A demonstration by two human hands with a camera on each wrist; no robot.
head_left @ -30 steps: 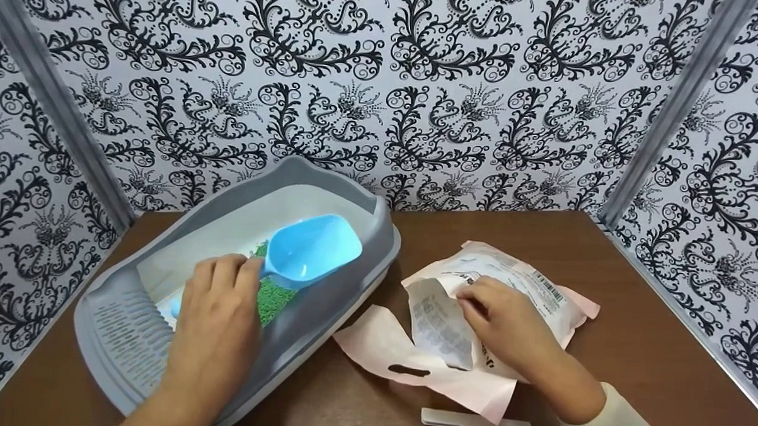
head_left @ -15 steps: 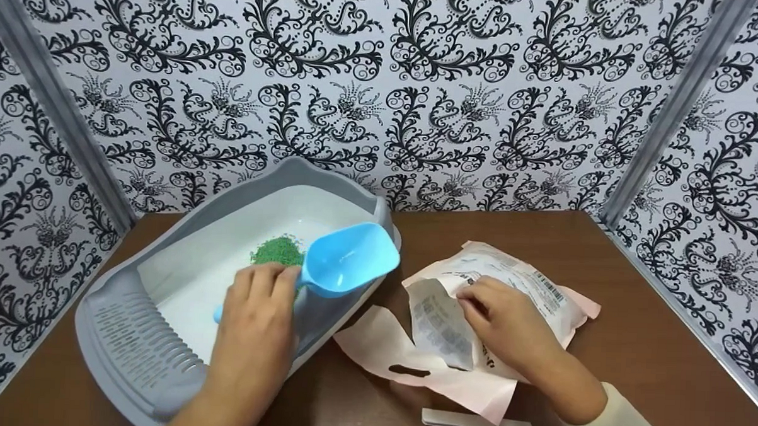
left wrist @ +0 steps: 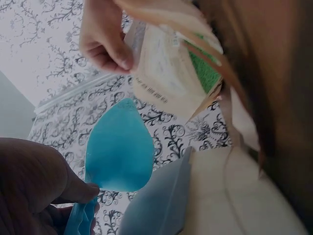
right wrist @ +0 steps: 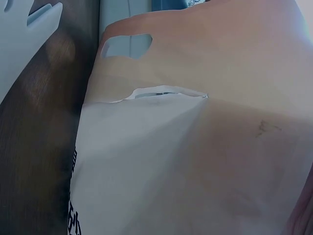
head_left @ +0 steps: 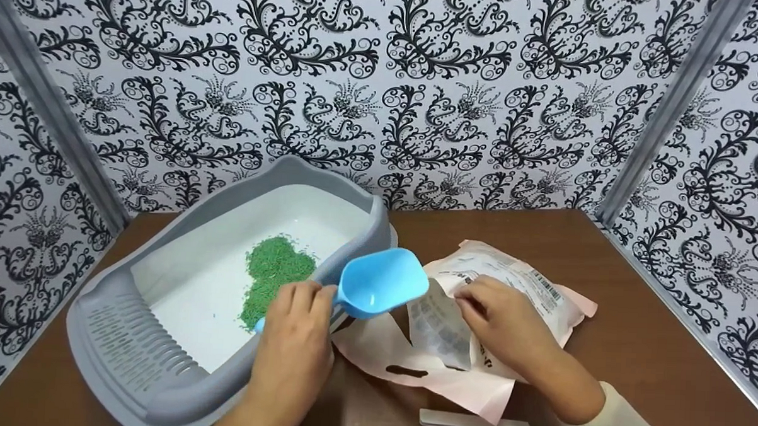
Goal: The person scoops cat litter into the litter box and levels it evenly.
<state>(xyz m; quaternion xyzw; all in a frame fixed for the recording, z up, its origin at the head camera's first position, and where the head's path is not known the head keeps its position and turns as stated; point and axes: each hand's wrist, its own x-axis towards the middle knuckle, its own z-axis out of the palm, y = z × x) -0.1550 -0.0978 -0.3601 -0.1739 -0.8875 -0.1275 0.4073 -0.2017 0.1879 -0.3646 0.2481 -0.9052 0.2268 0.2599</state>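
Note:
My left hand grips the handle of a light blue scoop. The scoop's bowl shows bare inside and hangs over the gap between a grey litter box and a pale pink bag. Green litter pellets lie in a heap on the box's white floor. The bag is torn open; in the left wrist view, green pellets show in its mouth. My right hand pinches the edge of the bag's opening with thumb and fingers. The right wrist view shows mostly the bag's surface.
A torn bag flap with a handle hole spreads toward the box. At the front edge lies a white clip, partly out of frame. Patterned panels enclose the brown table at the back and sides.
My left hand has carried the scoop rightward from above the litter box toward the bag, uncovering the green heap. The right hand stays at the bag's edge.

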